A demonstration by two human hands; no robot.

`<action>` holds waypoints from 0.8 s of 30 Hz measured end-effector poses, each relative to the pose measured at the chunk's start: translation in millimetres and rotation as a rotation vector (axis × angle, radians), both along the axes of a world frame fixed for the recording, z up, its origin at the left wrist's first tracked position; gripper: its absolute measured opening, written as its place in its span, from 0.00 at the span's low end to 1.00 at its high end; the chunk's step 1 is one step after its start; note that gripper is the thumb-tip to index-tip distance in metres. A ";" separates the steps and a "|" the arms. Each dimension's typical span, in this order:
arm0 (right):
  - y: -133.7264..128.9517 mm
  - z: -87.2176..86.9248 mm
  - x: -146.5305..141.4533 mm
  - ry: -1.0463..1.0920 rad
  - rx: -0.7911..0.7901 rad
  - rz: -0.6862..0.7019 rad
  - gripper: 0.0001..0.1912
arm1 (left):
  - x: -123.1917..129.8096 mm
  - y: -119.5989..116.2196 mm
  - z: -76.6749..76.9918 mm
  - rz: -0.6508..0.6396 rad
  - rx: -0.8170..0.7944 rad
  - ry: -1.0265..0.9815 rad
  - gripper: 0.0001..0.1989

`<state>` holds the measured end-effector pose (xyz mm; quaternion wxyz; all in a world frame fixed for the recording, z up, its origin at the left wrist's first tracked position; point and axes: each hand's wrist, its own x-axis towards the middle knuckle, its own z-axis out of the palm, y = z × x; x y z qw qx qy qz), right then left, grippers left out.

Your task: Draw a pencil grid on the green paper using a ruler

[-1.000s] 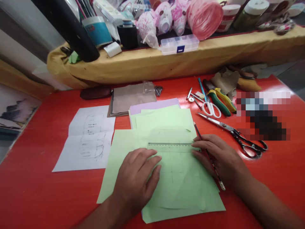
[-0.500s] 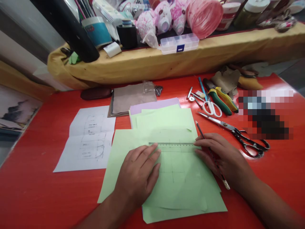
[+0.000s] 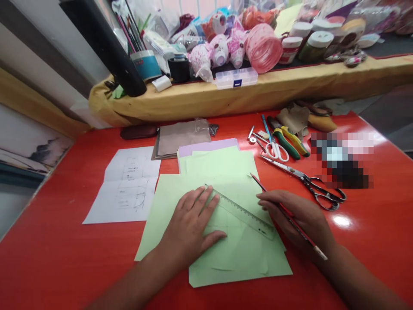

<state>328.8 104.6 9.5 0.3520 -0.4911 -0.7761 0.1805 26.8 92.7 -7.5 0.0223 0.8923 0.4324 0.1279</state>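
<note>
Left hand (image 3: 190,224) spread flat, fingers pressing ruler (image 3: 241,213) onto green paper (image 3: 155,232). Right hand (image 3: 295,215), at 3 o'clock, fingers closed around pencil (image 3: 261,186).

Ruler (image 3: 245,214) partly under the left hand (image 3: 190,228); pixelated patch (image 3: 342,160) unreadable

left hand (image 3: 189,226): palm down, fingers spread | right hand (image 3: 295,215): tilted on its side, fingers curled | hands: apart

Nothing I can read from here, tick marks on the clear ruler (image 3: 245,213) too small to make out, tiny pencilled notes on the white paper sheets (image 3: 127,185) blurred, a small white mark on the blue label (image 3: 237,83) of the plastic box (image 3: 226,77) unclear, printing on the teal roll (image 3: 146,64) illegible
</note>
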 end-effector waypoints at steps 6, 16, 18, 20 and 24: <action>-5.1 -3.5 6.8 0.036 0.026 0.153 0.16 | 1.2 2.5 1.6 -0.127 -0.036 -0.067 0.30; -4.2 -4.6 -12.3 -0.201 0.116 0.306 0.13 | -9.8 -18.1 15.8 -0.050 0.064 -0.073 0.20; -3.5 -7.9 -9.9 -0.222 0.122 0.312 0.13 | -17.7 -25.0 12.4 0.064 0.100 -0.035 0.26; -3.0 -13.5 -6.5 -0.219 0.128 0.306 0.13 | -23.0 -30.5 6.4 0.146 0.121 0.066 0.34; -2.6 -24.8 -1.6 -0.218 0.149 0.288 0.14 | -24.4 -33.0 -3.7 0.164 0.052 0.189 0.39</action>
